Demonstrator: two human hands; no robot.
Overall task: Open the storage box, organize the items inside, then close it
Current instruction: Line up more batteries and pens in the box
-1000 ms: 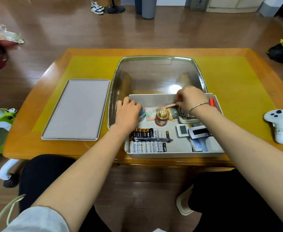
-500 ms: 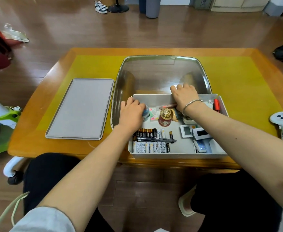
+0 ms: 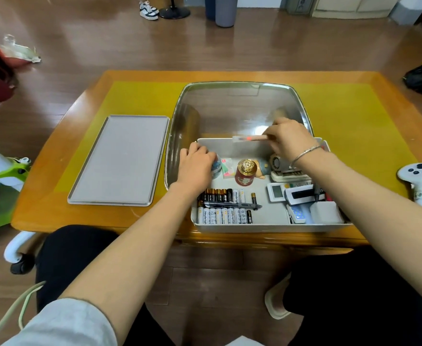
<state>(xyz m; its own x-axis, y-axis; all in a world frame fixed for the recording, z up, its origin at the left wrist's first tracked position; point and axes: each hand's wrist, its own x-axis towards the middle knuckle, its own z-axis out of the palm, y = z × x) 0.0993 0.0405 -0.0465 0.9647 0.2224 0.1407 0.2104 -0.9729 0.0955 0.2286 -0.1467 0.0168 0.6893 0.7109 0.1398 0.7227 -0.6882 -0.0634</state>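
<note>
The grey storage tray (image 3: 267,227) stands at the table's near edge, in front of the clear storage box (image 3: 240,108). My right hand (image 3: 288,139) pinches a pink pen (image 3: 251,138) and holds it level above the tray's far wall. My left hand (image 3: 196,166) rests in the tray's far left corner, fingers curled over a bluish round object (image 3: 216,166). In the tray lie rows of batteries (image 3: 223,206), a black pen (image 3: 232,204), a red jar with a gold lid (image 3: 246,172) and small remotes (image 3: 299,194).
The grey lid (image 3: 120,159) lies flat on the yellow mat to the left of the box. A white game controller (image 3: 420,182) sits at the table's right edge. My knees are under the near edge.
My right hand has lifted the pink pen out of the tray, up above its far wall. My left hand has stayed in the far left corner.
</note>
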